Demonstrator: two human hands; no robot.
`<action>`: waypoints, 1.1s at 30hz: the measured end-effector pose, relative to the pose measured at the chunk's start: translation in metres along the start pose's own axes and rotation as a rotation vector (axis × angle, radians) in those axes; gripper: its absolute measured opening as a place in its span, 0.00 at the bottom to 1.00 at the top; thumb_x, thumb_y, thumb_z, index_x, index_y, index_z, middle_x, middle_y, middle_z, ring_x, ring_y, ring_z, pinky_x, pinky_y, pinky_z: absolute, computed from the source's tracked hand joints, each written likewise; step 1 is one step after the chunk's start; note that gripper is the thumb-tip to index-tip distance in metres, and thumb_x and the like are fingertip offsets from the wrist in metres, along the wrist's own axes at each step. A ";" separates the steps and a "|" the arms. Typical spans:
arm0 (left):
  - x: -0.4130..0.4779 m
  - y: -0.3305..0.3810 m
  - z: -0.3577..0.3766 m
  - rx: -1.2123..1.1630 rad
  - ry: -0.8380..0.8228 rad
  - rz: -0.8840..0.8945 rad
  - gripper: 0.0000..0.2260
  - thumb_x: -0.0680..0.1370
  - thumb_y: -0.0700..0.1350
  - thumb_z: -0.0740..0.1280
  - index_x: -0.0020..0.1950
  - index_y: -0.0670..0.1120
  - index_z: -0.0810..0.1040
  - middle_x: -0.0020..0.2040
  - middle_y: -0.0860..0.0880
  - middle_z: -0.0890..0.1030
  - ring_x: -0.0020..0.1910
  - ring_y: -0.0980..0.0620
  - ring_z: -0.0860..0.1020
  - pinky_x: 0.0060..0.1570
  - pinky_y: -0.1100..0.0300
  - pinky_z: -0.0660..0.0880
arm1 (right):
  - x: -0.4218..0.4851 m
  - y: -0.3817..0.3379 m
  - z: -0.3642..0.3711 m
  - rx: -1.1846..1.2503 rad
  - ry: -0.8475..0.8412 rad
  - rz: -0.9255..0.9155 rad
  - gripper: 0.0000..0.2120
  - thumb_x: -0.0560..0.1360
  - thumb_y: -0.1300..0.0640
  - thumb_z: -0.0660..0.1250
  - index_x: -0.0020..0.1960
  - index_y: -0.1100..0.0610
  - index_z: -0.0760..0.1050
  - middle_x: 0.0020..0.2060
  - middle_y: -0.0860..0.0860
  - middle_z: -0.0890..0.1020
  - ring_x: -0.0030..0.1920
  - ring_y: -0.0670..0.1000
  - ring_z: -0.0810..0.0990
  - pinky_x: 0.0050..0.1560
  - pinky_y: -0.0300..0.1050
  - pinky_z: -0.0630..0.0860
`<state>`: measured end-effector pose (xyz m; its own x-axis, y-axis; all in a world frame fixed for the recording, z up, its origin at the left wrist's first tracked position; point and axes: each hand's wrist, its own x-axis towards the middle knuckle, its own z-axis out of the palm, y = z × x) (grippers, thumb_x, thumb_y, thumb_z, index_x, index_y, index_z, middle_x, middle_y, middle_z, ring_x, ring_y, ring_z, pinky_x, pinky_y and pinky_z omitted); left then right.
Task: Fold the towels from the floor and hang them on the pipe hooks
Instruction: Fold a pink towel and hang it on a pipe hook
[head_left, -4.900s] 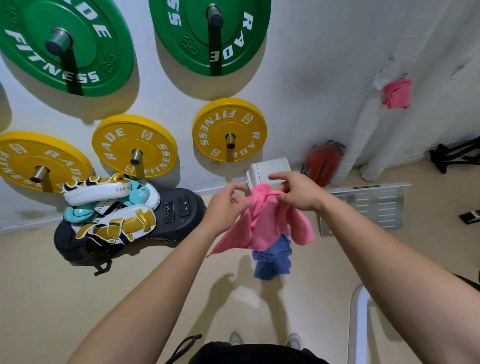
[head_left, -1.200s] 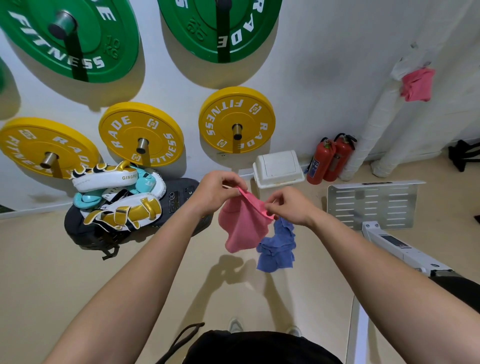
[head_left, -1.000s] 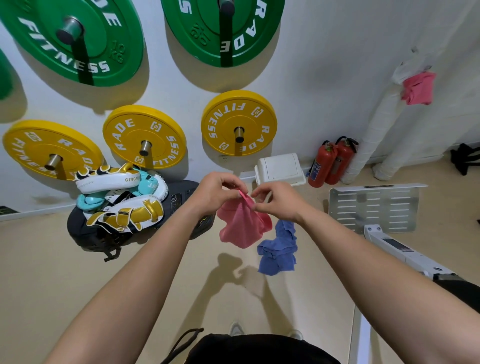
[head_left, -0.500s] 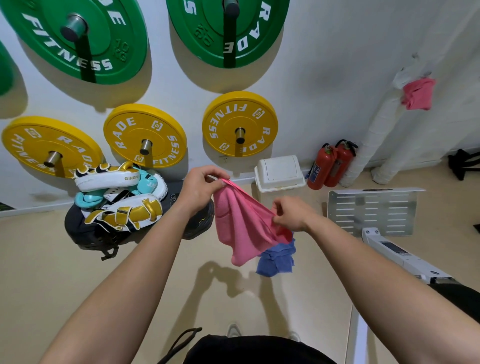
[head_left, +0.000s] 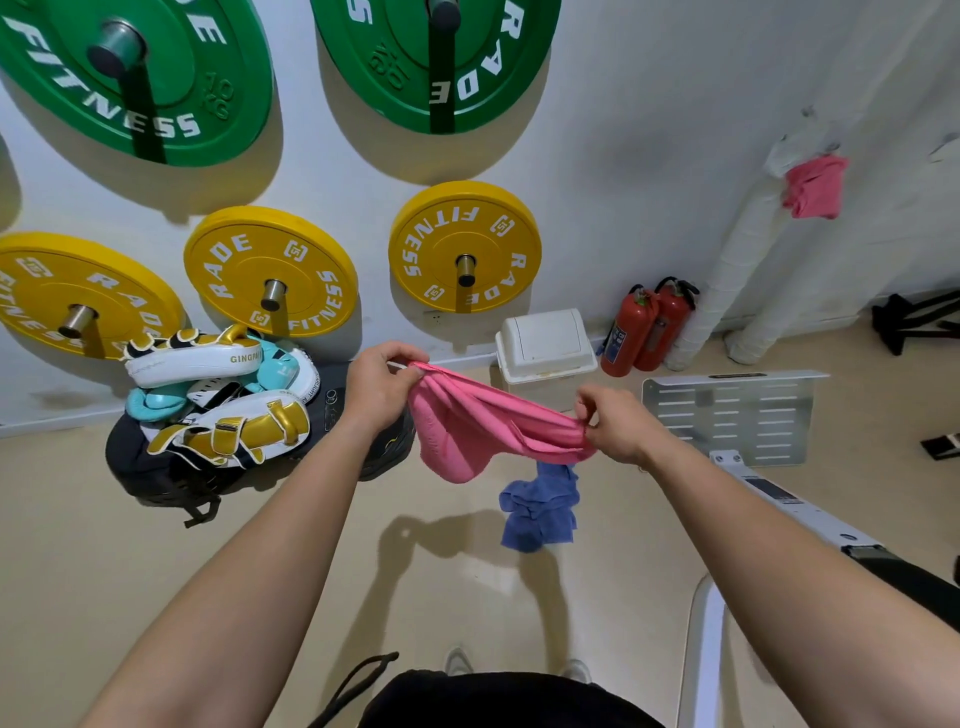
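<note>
- Left hand (head_left: 382, 387) pinches one end of the pink towel (head_left: 467, 426); right hand (head_left: 615, 426) pinches the other end.
- The towel sags between the fingers.
- Blue towel (head_left: 540, 506) lies on the floor below the right fingers.

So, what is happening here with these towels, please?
A person holds a pink towel stretched between both hands: the left hand pinches one end, the right hand the other, and the middle sags. A blue towel lies crumpled on the floor below. A second pink towel already hangs on the white pipe.
</note>
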<state>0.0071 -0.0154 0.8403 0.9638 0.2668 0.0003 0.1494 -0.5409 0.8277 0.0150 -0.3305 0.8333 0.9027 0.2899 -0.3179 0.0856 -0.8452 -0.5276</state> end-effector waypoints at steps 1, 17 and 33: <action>0.002 -0.005 0.000 0.018 0.008 -0.023 0.10 0.75 0.38 0.73 0.43 0.54 0.83 0.39 0.54 0.82 0.37 0.54 0.79 0.40 0.60 0.74 | -0.001 0.000 -0.001 0.016 -0.013 -0.028 0.11 0.69 0.70 0.63 0.39 0.54 0.71 0.41 0.53 0.81 0.37 0.50 0.74 0.38 0.46 0.72; 0.023 -0.015 0.003 0.156 0.118 -0.155 0.05 0.75 0.44 0.72 0.47 0.53 0.83 0.44 0.53 0.82 0.46 0.49 0.80 0.51 0.51 0.79 | -0.008 0.009 -0.003 -0.150 -0.083 -0.064 0.06 0.72 0.57 0.68 0.39 0.54 0.83 0.35 0.48 0.84 0.38 0.49 0.82 0.44 0.48 0.81; 0.010 -0.017 0.000 0.174 0.143 -0.156 0.06 0.77 0.44 0.71 0.45 0.55 0.79 0.39 0.57 0.81 0.44 0.51 0.80 0.49 0.54 0.78 | 0.001 -0.003 -0.047 -0.125 0.167 -0.149 0.08 0.73 0.55 0.75 0.39 0.51 0.77 0.36 0.45 0.82 0.40 0.48 0.81 0.45 0.50 0.79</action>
<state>0.0144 -0.0035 0.8265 0.8869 0.4610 -0.0298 0.3410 -0.6098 0.7154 0.0357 -0.3490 0.8716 0.9325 0.3460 -0.1035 0.2653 -0.8508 -0.4537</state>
